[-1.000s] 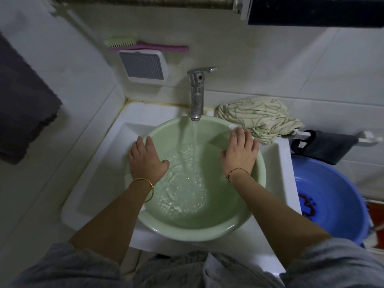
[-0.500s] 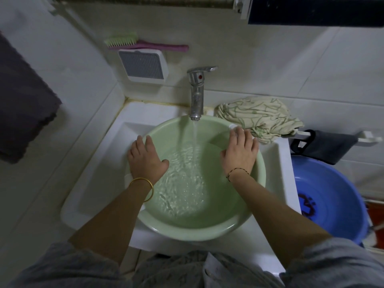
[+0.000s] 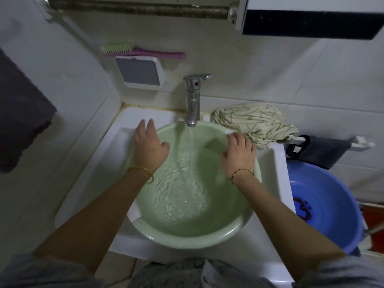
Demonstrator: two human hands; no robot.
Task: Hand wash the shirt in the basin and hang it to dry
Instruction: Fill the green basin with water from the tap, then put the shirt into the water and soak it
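Observation:
A pale green basin (image 3: 187, 235) sits in the white sink (image 3: 87, 183), partly filled with rippling water. The metal tap (image 3: 193, 100) pours a stream into it. A crumpled cream shirt with green line pattern (image 3: 253, 121) lies on the sink's back right corner, outside the basin. My left hand (image 3: 148, 144) hovers flat over the basin's left rim, fingers straight. My right hand (image 3: 239, 154) is over the right rim, fingers loosely bent, holding nothing.
A blue tub (image 3: 324, 206) stands low at the right of the sink. A dark cloth (image 3: 318, 150) hangs on a white rail beside it. A dark towel (image 3: 18, 121) hangs at left. A pink and green brush (image 3: 133, 50) lies on a white wall box.
Both hands have lifted off the basin rim; the left moved up and away toward the sink's back left, the right curled slightly. Water keeps running.

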